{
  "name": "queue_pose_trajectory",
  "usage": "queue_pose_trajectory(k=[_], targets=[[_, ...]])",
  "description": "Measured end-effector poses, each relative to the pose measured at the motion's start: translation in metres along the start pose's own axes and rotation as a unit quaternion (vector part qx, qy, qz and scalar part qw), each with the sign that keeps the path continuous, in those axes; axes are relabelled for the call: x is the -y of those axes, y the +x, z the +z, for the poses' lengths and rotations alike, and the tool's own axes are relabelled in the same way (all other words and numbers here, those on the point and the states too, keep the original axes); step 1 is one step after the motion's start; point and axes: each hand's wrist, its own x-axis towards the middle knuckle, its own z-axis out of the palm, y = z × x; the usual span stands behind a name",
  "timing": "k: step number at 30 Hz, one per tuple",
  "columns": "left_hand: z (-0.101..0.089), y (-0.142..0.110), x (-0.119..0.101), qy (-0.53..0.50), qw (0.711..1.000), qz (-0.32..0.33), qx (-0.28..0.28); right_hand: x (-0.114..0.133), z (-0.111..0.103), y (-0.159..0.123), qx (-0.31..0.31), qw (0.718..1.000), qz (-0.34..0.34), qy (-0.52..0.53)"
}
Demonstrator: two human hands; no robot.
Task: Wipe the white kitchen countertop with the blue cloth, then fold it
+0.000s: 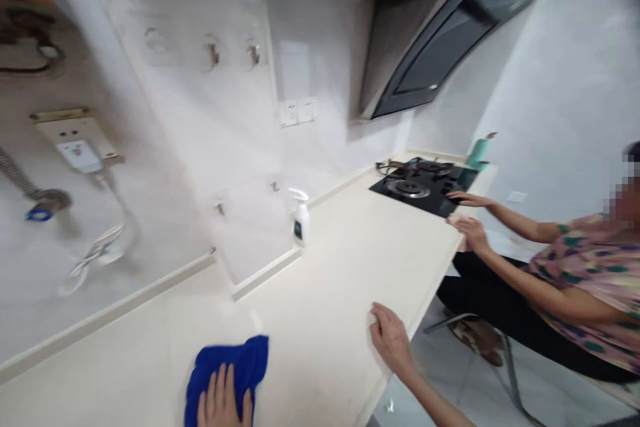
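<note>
A blue cloth (pixel 240 363) lies spread on the pale countertop (pixel 330 347) at the bottom of the view. My left hand (pixel 223 403) rests flat on top of it, fingers stretched out and the thumb apart. To the right, my right hand (pixel 390 337) lies on the countertop close to its front edge. Its fingers are loosely bent, with the index finger extended, and nothing shows in them. A white pump bottle (pixel 301 223) stands upright against the wall, beyond both hands.
A person (pixel 575 280) sits at the right, one hand by the black gas hob (pixel 413 187), the other at the counter edge with a pale cloth. A green bottle (pixel 479 152) stands behind the hob. A range hood (pixel 435 47) hangs above; wall hooks (pixel 213 52) and sockets (pixel 299 111) line the wall.
</note>
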Motion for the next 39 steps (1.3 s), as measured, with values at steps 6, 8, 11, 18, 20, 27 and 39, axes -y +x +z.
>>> queue_pose_trajectory(k=[6,8,11,18,20,27,39], targets=[[-0.052,-0.028,-0.006,0.093,0.994,0.042,0.041,-0.014,0.001,-0.007,0.035,0.999,-0.019,-0.004],[-0.068,-0.048,-0.002,0.105,0.991,0.031,0.074,-0.013,-0.001,-0.008,0.04,0.999,-0.01,-0.013],[-0.092,-0.077,0.026,0.108,0.988,-0.013,0.107,-0.007,-0.007,-0.007,0.047,0.999,-0.001,-0.022],[-0.138,-0.074,0.141,0.171,0.894,-0.403,0.099,-0.009,-0.014,-0.004,0.057,0.997,-0.031,-0.035],[-0.14,-0.064,0.156,0.176,0.865,-0.461,0.094,-0.013,-0.014,-0.005,0.061,0.997,-0.032,-0.038],[-0.114,-0.071,0.093,0.196,0.943,-0.261,0.061,-0.009,-0.017,-0.005,0.081,0.996,0.006,-0.045],[-0.045,0.034,0.078,0.098,0.976,-0.111,0.158,-0.004,-0.029,0.0,0.14,0.985,0.028,-0.098]])
